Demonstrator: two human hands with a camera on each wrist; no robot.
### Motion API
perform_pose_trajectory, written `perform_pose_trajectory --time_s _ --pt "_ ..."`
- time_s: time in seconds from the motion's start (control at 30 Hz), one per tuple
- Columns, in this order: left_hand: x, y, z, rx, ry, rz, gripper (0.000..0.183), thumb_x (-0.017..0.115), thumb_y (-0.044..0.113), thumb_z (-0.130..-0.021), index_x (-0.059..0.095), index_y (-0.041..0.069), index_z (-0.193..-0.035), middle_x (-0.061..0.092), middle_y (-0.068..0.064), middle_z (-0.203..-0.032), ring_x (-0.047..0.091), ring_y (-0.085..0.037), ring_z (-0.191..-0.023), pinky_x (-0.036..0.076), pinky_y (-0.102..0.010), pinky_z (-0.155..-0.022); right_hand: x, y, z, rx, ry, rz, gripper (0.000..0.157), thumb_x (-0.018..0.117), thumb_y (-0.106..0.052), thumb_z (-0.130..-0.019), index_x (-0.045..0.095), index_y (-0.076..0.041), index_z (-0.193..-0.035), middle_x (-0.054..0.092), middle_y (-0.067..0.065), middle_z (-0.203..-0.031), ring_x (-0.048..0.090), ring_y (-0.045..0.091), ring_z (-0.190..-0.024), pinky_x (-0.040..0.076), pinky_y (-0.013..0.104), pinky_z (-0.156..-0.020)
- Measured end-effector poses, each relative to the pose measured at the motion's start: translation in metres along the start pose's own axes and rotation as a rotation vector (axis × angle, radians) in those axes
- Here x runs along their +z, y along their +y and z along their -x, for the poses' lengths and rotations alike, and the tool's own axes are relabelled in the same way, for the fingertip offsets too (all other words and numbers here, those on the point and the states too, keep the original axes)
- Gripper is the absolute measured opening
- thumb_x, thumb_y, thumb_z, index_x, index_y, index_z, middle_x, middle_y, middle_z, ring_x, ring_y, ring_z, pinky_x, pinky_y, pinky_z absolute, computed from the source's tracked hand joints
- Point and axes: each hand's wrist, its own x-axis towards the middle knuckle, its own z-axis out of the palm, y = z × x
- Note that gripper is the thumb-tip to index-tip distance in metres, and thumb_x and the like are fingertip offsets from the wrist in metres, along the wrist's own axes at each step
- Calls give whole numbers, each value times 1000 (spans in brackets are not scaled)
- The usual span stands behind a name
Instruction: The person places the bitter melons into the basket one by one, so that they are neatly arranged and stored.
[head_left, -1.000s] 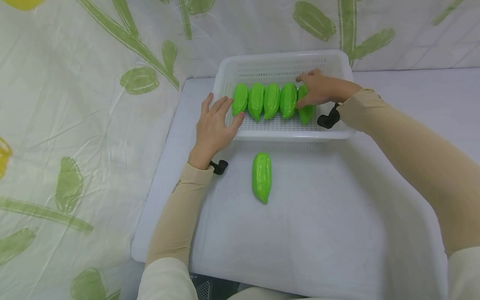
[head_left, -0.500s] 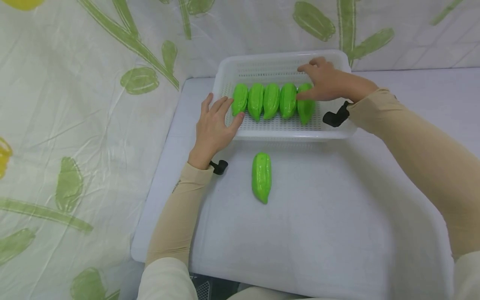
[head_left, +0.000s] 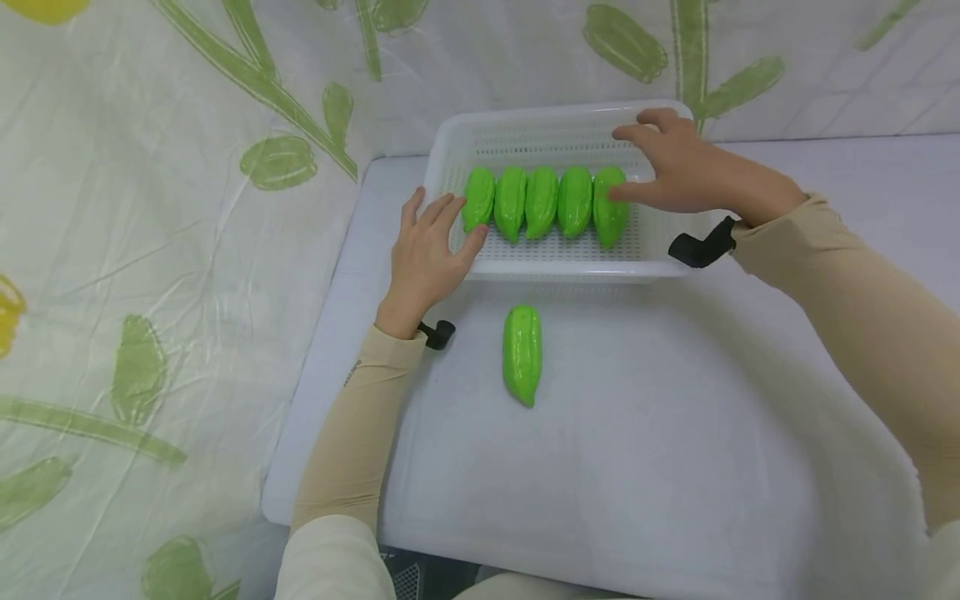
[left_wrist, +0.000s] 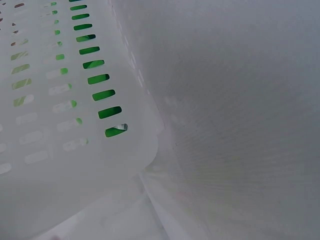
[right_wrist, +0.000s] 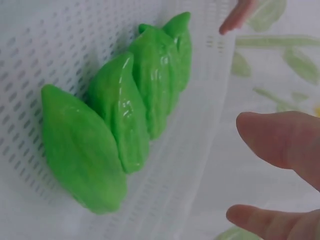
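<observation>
A white slotted plastic basket [head_left: 562, 268] holds several glossy green, ridged, pointed vegetables [head_left: 542, 202] in a side-by-side row, tips toward the person. One more such green vegetable [head_left: 522, 354] lies on the table in front of it. My left hand [head_left: 427, 254] is at the basket's left front corner with fingers spread; whether it presses the rim cannot be told. My right hand [head_left: 686, 167] hovers over the basket's right part, fingers apart and holding nothing, its thumb overlapping the rightmost vegetable [head_left: 611, 221]. In the right wrist view its fingers [right_wrist: 275, 137] stand clear of the row.
A white-covered table [head_left: 637, 450] bears the basket near its back edge. Behind and to the left hangs a pale sheet [head_left: 187, 275] printed with green leaves. The left wrist view shows the basket's slotted wall [left_wrist: 65, 165] close up.
My right hand has let go of the rightmost vegetable, then risen and drawn back to the right. My left hand, the row and the vegetable on the table have stayed put.
</observation>
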Motion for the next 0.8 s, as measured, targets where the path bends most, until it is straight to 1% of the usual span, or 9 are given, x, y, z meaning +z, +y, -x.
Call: perform_pose_trajectory --time_s 0.1,0.2,0.3,0.43,0.63,0.8 --pt "0 0 0 -3 -3 -1 63 51 53 -103 57 11 -150 52 -12 -157 19 -34 -160 41 -60 -116 1 2 12 -22 33 -11 86 58 -47 -104 17 -3 -166 -6 29 -171 0 57 -156 18 79 -116" --pt "0 0 -1 -4 -5 1 63 51 53 -103 57 11 -150 52 -11 -158 19 -34 -160 41 -60 -116 4 3 25 -23 68 -23 84 58 -46 -104 19 -3 -165 -5 28 -172 0 55 -157 17 79 -117" --pt "1 0 -1 -1 -5 -2 64 51 53 -103 56 11 -150 52 -12 -158 19 -34 -160 42 -60 -116 9 2 38 -23 114 -37 83 59 -44 -104 21 -3 -165 -2 29 -172 -1 54 -157 15 79 -118" --pt "1 -1 -1 4 2 -10 64 50 54 -103 56 11 -150 52 -12 -158 19 -35 -160 42 -61 -115 20 1 52 -21 168 -83 81 59 -42 -104 22 -3 -165 0 28 -172 -2 54 -157 14 79 -118" --pt "2 -2 -1 8 12 -7 64 50 54 -103 57 10 -149 53 -12 -157 20 -35 -159 43 -61 -114 36 2 65 -36 234 -114 79 61 -41 -103 27 -4 -164 3 26 -172 0 53 -157 16 79 -117" --pt "2 -2 -1 1 0 -6 65 50 55 -103 57 11 -150 52 -11 -157 19 -34 -160 42 -60 -115 52 3 71 -44 281 -132 80 65 -38 -102 27 -1 -162 1 26 -172 1 51 -157 16 79 -117"
